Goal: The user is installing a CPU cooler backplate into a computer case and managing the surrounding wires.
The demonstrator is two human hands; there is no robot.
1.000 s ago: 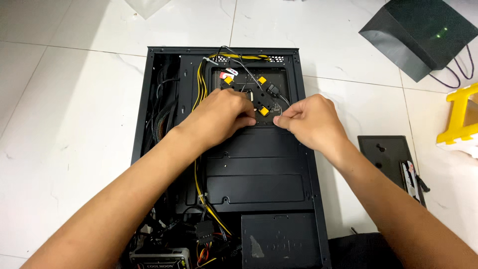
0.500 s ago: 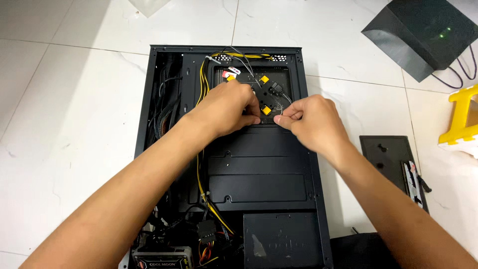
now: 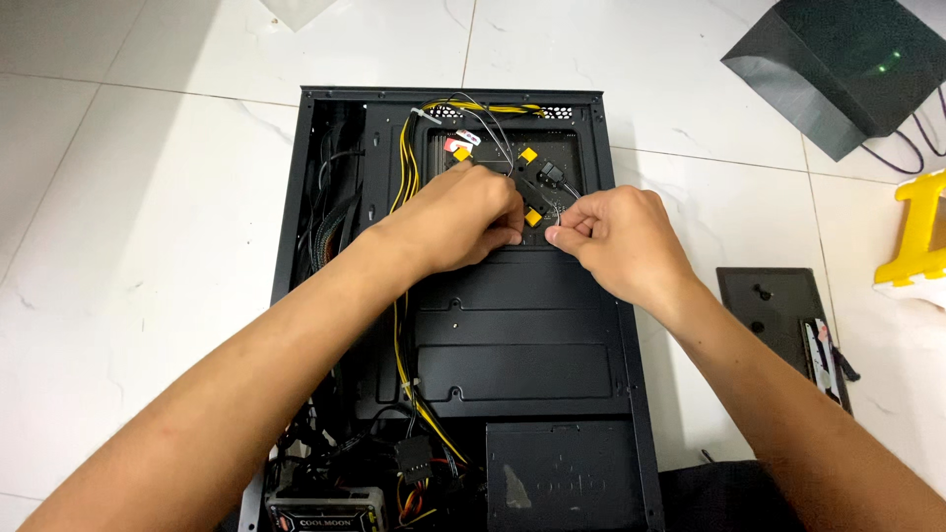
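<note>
A black computer case [image 3: 325,197] lies flat on the white tiled floor, its back side open. My left hand [image 3: 463,217] and my right hand [image 3: 616,236] meet over the square cutout near the case's far end, fingertips pinched together on thin grey wires [image 3: 564,197]. Small yellow pads [image 3: 529,156] and a black connector [image 3: 548,175] sit in the cutout just beyond my fingers. A bundle of yellow and black cables [image 3: 406,167] runs along the left of the cutout and down under my left forearm.
A black panel [image 3: 774,305] with small tools lies on the floor to the right. A dark paper bag [image 3: 838,69] stands at the far right, a yellow stool [image 3: 916,236] below it. The power supply [image 3: 325,507] and loose connectors sit at the case's near end.
Both hands stay pinched on the wires at the cutout; they have drawn slightly closer together. The view shifted a little.
</note>
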